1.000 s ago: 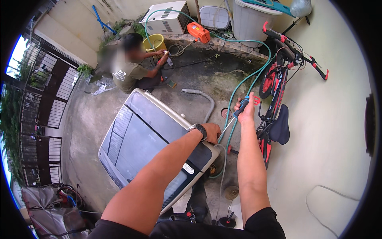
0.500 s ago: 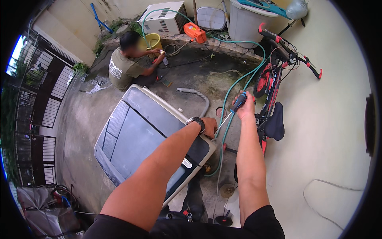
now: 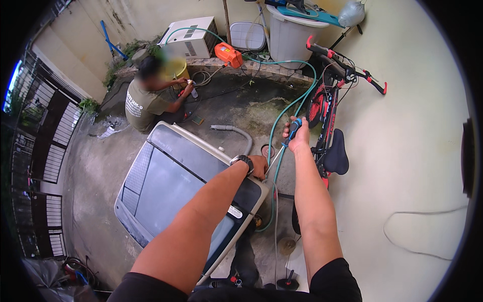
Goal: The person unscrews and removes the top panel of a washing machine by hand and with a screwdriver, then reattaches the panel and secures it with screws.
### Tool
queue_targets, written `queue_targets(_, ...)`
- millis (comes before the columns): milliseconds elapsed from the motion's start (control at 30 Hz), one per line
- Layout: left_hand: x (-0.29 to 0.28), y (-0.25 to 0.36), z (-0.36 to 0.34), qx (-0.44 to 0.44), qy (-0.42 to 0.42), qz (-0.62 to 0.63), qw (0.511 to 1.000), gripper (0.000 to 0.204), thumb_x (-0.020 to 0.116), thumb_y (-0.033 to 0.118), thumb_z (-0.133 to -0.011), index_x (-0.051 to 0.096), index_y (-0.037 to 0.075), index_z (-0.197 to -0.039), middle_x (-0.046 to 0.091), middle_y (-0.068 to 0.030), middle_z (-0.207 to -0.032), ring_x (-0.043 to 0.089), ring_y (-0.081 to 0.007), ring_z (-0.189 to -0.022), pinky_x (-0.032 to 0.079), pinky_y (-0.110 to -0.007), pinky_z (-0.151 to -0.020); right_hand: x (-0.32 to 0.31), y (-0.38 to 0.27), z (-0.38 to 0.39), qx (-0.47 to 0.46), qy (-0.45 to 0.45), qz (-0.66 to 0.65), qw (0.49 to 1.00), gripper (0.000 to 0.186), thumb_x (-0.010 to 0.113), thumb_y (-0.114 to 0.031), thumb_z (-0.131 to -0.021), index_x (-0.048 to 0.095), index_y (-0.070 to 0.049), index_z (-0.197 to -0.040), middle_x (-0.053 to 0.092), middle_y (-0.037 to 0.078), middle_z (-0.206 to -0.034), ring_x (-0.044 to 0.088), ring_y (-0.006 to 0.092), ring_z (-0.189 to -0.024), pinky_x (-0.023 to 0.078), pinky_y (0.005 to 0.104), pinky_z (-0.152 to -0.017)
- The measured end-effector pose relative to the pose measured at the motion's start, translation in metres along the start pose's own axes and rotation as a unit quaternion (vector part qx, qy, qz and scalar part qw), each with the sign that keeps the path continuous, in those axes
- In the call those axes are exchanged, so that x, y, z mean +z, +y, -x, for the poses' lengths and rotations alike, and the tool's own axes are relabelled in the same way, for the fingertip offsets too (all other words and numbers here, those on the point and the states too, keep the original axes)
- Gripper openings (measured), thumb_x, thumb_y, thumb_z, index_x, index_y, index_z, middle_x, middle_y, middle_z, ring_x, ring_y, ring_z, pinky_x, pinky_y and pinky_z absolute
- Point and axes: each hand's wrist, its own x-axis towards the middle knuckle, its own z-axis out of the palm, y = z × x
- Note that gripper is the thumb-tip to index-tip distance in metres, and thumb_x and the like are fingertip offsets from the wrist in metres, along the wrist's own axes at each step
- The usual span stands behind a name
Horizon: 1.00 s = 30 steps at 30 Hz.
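A top-loading washing machine (image 3: pixel 176 173) with a grey-blue lid and a beige body stands tilted across the view below me. My right hand (image 3: pixel 297 134) is closed round the blue-and-black handle of a screwdriver (image 3: pixel 290 132), whose shaft slants down and left to the machine's right-hand rim. There my left hand (image 3: pixel 258 166), with a dark watch on its wrist, rests with curled fingers beside the shaft's lower end. What those fingers pinch, and the screwdriver's tip, are hidden. A grey ribbed drain hose (image 3: pixel 236 131) curves over the floor near the machine.
Beyond the machine a person (image 3: pixel 151 98) crouches by a yellow bucket (image 3: pixel 177 68). An orange pressure washer (image 3: pixel 229 54) stands at the back, its green hose (image 3: pixel 291 104) running close past my right hand. A black-and-red bicycle (image 3: pixel 332 110) leans along the right wall.
The view has shifted, so most things sit farther left. My right hand has changed its hold on the screwdriver's handle, its fingers now more spread about it. My left hand stays at the rim.
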Motion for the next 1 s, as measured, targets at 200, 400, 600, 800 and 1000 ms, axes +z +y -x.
queue_targets(200, 0.011, -0.003, -0.007, 0.035, 0.085, -0.047, 0.995, 0.03, 0.076, 0.026, -0.076, 0.081, 0.012, -0.102, 0.078, -0.0123, -0.098, 0.074, -0.0302, -0.095, 0.057, -0.041, -0.085, 0.029, -0.04, 0.045, -0.177, 0.018, -0.003, 0.984, 0.053, 0.045, -0.061, -0.104, 0.057, -0.011, -0.116, 0.054, 0.006, -0.079, 0.051, 0.019, -0.059, 0.038, 0.034, -0.049)
queue_targets(400, 0.006, -0.012, 0.014, 0.107, 0.28, 0.147, 0.943, 0.03, 0.081, 0.03, -0.083, 0.079, 0.008, -0.104, 0.077, -0.0125, -0.091, 0.073, -0.0243, -0.087, 0.056, -0.038, -0.079, 0.071, -0.067, 0.206, -0.399, 0.045, -0.035, 0.915, 0.055, 0.038, -0.057, -0.108, 0.056, -0.006, -0.118, 0.054, 0.005, -0.081, 0.047, 0.0175, -0.064, 0.037, 0.0318, -0.054)
queue_targets(600, 0.024, -0.055, 0.151, 0.204, 0.293, 0.505, 0.786, 0.027, 0.066, 0.017, -0.102, 0.069, -0.003, -0.12, 0.073, -0.0065, -0.103, 0.063, -0.0118, -0.093, 0.051, -0.03, -0.086, 0.032, 0.052, 0.419, -0.462, 0.132, -0.005, 0.877, 0.053, 0.042, -0.057, -0.107, 0.058, -0.006, -0.112, 0.054, 0.005, -0.081, 0.046, 0.015, -0.059, 0.035, 0.029, -0.048)
queue_targets(800, 0.102, -0.108, 0.422, 0.197, 0.398, -0.103, 0.89, 0.018, 0.06, 0.013, -0.094, 0.066, 0.005, -0.11, 0.058, -0.0083, -0.093, 0.067, -0.0257, -0.082, 0.054, -0.04, -0.074, 0.01, 0.182, 0.5, -0.292, 0.287, -0.02, 0.912, 0.052, 0.046, -0.058, -0.104, 0.057, -0.008, -0.103, 0.053, 0.003, -0.079, 0.047, 0.0148, -0.058, 0.035, 0.0295, -0.048)
queue_targets(1000, 0.148, -0.154, 0.566, 0.299, 0.361, -0.338, 0.816, 0.022, 0.059, 0.018, -0.087, 0.064, 0.004, -0.103, 0.054, -0.0041, -0.086, 0.061, -0.0171, -0.072, 0.05, -0.033, -0.066, 0.093, 0.275, 0.501, -0.055, 0.116, 0.191, 0.973, 0.054, 0.05, -0.059, -0.103, 0.059, -0.006, -0.11, 0.054, 0.005, -0.081, 0.05, 0.0168, -0.054, 0.036, 0.0309, -0.047)
